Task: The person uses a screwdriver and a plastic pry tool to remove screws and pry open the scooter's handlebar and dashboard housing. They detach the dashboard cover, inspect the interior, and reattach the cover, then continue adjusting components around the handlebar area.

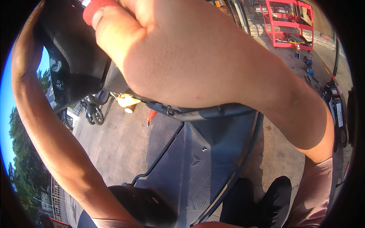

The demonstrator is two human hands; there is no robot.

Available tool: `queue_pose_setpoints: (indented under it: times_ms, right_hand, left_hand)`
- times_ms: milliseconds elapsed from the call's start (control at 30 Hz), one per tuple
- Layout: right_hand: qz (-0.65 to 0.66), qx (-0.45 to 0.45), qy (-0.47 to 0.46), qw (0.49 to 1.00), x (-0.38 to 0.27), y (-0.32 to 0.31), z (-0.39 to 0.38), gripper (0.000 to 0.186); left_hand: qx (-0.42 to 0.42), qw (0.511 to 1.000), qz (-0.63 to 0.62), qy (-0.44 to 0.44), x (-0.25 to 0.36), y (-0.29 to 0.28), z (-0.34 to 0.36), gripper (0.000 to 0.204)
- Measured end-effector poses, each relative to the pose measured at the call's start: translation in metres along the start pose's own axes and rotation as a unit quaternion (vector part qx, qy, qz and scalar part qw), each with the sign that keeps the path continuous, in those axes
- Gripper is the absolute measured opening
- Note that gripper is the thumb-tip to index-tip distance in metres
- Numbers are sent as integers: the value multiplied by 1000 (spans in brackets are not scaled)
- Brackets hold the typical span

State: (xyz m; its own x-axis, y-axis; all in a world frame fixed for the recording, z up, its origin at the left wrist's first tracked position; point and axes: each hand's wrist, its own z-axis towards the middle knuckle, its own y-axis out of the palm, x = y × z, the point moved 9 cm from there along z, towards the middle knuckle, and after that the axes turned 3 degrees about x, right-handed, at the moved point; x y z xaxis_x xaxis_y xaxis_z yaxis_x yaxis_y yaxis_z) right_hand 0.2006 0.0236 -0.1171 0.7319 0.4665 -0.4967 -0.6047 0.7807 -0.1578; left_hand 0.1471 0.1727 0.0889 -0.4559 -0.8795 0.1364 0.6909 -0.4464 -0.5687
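My right hand reaches across the upper middle of the view, closed round the red handle of a tool. A bit of bright metal shows at the handle's left end; the rest is cut off at the top edge. At the far left, my left hand lies along the outer edge of the scooter's dark front panel, fingers stretched upward. Below both arms is the scooter's grey footboard, with a small shiny piece lying on it. My right forearm hides part of the scooter's front.
A red tool cart stands at the far right, with a spray can and several tools on the ground nearby. Beyond the panel are a parked motorcycle, a yellow object and a red coiled hose. The black seat is near me.
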Motion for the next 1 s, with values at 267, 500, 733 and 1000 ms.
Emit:
queue_pose_setpoints:
  times_ms: [267, 500, 733, 1000]
  right_hand:
    - [227, -16, 185, 956, 22, 7, -104, 24]
    - [230, -122, 325, 909, 55, 30, -263, 28]
    - [200, -183, 437, 857, 80, 65, -373, 30]
    - [219, -172, 433, 857, 72, 69, -391, 28]
  left_hand:
    - [-18, 998, -23, -49, -19, -1, -9, 69]
    - [17, 998, -18, -58, -16, -8, -15, 64]
    - [36, 998, -46, -39, -13, -4, -16, 60]
    - [-53, 992, -90, -73, -14, -6, -8, 58]
